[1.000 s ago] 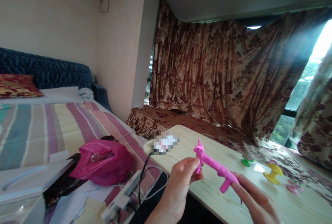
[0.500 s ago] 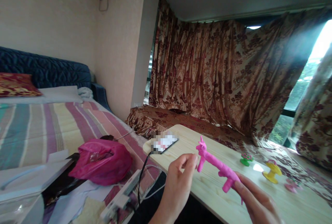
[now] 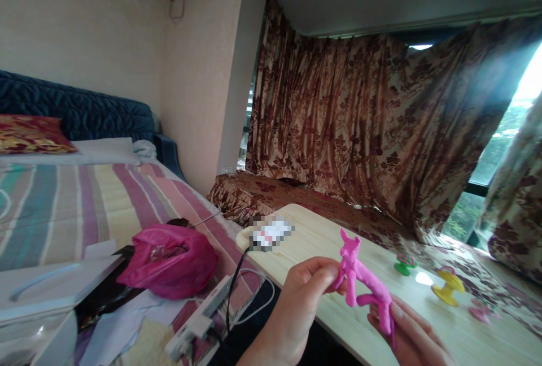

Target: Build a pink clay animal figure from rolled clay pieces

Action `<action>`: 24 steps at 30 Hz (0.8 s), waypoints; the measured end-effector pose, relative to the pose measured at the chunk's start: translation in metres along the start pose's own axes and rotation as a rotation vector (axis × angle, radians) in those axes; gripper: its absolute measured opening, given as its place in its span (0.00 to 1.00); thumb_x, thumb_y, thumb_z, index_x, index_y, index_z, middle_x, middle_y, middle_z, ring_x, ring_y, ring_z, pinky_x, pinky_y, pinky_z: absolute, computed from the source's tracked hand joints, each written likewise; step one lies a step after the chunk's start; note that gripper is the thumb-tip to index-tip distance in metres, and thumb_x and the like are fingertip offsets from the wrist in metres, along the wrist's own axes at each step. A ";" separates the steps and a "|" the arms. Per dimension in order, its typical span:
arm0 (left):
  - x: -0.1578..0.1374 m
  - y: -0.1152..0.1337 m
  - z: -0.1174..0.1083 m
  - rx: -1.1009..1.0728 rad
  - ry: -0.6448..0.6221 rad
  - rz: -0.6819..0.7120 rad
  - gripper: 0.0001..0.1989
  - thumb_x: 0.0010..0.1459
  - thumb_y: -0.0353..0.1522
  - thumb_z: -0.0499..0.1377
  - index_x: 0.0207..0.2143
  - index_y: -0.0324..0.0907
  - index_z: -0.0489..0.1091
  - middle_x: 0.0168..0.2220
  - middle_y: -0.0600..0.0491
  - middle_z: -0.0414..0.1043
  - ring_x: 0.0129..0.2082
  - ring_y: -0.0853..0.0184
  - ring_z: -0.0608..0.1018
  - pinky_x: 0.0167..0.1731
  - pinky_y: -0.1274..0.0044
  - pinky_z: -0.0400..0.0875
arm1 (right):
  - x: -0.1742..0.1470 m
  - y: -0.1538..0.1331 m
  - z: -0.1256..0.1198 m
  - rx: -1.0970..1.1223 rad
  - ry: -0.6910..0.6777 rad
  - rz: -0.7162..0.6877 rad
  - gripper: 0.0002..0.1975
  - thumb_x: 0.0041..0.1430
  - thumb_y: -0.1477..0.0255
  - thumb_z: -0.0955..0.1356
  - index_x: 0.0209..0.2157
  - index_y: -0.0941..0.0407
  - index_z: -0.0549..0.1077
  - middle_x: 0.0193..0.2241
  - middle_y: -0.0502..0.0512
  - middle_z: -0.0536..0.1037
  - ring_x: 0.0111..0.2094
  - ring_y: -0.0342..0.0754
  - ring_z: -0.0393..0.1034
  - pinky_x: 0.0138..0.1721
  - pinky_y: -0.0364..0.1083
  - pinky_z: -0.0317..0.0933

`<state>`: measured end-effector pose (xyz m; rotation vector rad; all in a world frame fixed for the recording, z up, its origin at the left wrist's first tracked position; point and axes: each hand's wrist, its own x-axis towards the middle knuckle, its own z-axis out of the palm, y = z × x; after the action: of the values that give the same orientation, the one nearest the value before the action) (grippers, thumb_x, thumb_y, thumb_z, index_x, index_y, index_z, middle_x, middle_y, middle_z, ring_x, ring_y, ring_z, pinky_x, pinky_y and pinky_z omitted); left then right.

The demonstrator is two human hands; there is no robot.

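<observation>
A bright pink animal figure (image 3: 367,281), seemingly modelled from clay, is held above the light wooden table (image 3: 334,304). It has two pointed ears, a long body, legs and a thin tail. My left hand (image 3: 307,292) pinches a front leg between thumb and fingers, just below the head. At the rear end, my right hand (image 3: 409,326) grips the hindquarters by the tail, with its fingertips partly behind the body. Beyond my right hand on the table stand a green piece with pink dots (image 3: 405,264), a yellow piece (image 3: 447,287) and a small pink piece (image 3: 481,310).
A phone-like device (image 3: 271,234), blurred out, lies at the table's far left corner with a black cable. Left of the table are a power strip (image 3: 199,316), a pink plastic bag (image 3: 169,264), papers and an open white box (image 3: 38,298) on the striped bed (image 3: 114,191).
The pink animal figure has turned so its head faces more toward me. My left hand has moved right and closed on its front leg; my right hand still holds the rear.
</observation>
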<state>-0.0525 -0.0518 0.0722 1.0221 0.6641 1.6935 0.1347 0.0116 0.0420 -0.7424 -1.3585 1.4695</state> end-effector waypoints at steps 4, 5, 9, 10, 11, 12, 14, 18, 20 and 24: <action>-0.001 0.000 -0.002 -0.032 -0.040 -0.024 0.11 0.57 0.31 0.54 0.25 0.36 0.71 0.24 0.54 0.66 0.28 0.71 0.67 0.35 0.77 0.61 | 0.002 0.006 -0.006 0.138 -0.081 0.137 0.14 0.50 0.62 0.71 0.38 0.53 0.79 0.38 0.56 0.80 0.39 0.52 0.74 0.46 0.47 0.66; -0.001 0.000 -0.002 -0.028 -0.050 -0.032 0.11 0.57 0.31 0.53 0.25 0.36 0.70 0.24 0.54 0.66 0.27 0.71 0.66 0.35 0.78 0.61 | 0.003 0.006 -0.007 0.144 -0.097 0.140 0.14 0.50 0.61 0.71 0.39 0.52 0.79 0.38 0.56 0.80 0.38 0.51 0.74 0.45 0.46 0.66; -0.003 0.000 -0.001 -0.033 -0.084 -0.052 0.11 0.57 0.29 0.52 0.22 0.37 0.68 0.23 0.54 0.65 0.27 0.70 0.66 0.35 0.77 0.61 | 0.002 0.004 -0.005 0.112 -0.102 0.145 0.15 0.50 0.61 0.71 0.39 0.51 0.79 0.38 0.56 0.80 0.39 0.52 0.74 0.45 0.45 0.66; -0.003 0.000 -0.001 -0.040 -0.087 -0.053 0.11 0.57 0.29 0.52 0.22 0.37 0.67 0.23 0.54 0.65 0.27 0.70 0.66 0.35 0.77 0.61 | 0.002 0.003 -0.004 0.106 -0.093 0.147 0.15 0.50 0.61 0.71 0.39 0.51 0.79 0.37 0.56 0.80 0.39 0.52 0.74 0.45 0.45 0.66; -0.004 0.001 0.000 -0.046 -0.091 -0.055 0.11 0.57 0.30 0.52 0.23 0.37 0.67 0.23 0.54 0.65 0.27 0.70 0.66 0.35 0.77 0.60 | 0.002 0.003 -0.004 0.102 -0.082 0.149 0.15 0.49 0.61 0.71 0.39 0.51 0.79 0.37 0.56 0.80 0.40 0.52 0.73 0.45 0.45 0.66; -0.004 0.001 0.000 -0.053 -0.095 -0.059 0.11 0.57 0.30 0.52 0.23 0.37 0.67 0.23 0.54 0.65 0.27 0.71 0.66 0.35 0.77 0.60 | 0.001 0.003 -0.003 0.100 -0.074 0.152 0.15 0.49 0.60 0.71 0.38 0.51 0.79 0.37 0.56 0.80 0.41 0.52 0.73 0.45 0.45 0.65; -0.004 0.001 0.001 -0.059 -0.102 -0.068 0.12 0.58 0.30 0.52 0.23 0.36 0.67 0.23 0.54 0.65 0.27 0.71 0.67 0.35 0.76 0.60 | 0.001 0.004 -0.003 0.104 -0.079 0.161 0.15 0.49 0.61 0.71 0.39 0.52 0.79 0.37 0.55 0.80 0.42 0.52 0.73 0.46 0.45 0.65; -0.004 0.000 0.001 -0.067 -0.092 -0.064 0.10 0.56 0.30 0.53 0.23 0.36 0.67 0.23 0.54 0.65 0.26 0.71 0.66 0.34 0.77 0.60 | 0.001 0.007 -0.004 0.149 -0.101 0.166 0.14 0.51 0.62 0.71 0.39 0.52 0.78 0.37 0.54 0.80 0.40 0.50 0.73 0.47 0.45 0.64; -0.003 0.000 0.001 -0.071 -0.086 -0.057 0.10 0.56 0.29 0.53 0.23 0.36 0.67 0.23 0.54 0.65 0.26 0.72 0.66 0.33 0.77 0.60 | 0.001 0.008 -0.003 0.155 -0.101 0.167 0.13 0.52 0.63 0.70 0.39 0.53 0.79 0.37 0.54 0.80 0.39 0.50 0.73 0.47 0.45 0.64; 0.000 0.000 -0.001 -0.045 -0.067 -0.053 0.11 0.57 0.31 0.53 0.23 0.37 0.66 0.23 0.55 0.64 0.26 0.72 0.66 0.34 0.77 0.61 | 0.002 0.007 -0.002 0.149 -0.097 0.153 0.14 0.50 0.63 0.71 0.38 0.53 0.79 0.37 0.55 0.81 0.39 0.51 0.74 0.44 0.44 0.66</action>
<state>-0.0528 -0.0515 0.0717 1.0164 0.6015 1.6142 0.1342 0.0147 0.0355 -0.6995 -1.2699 1.7275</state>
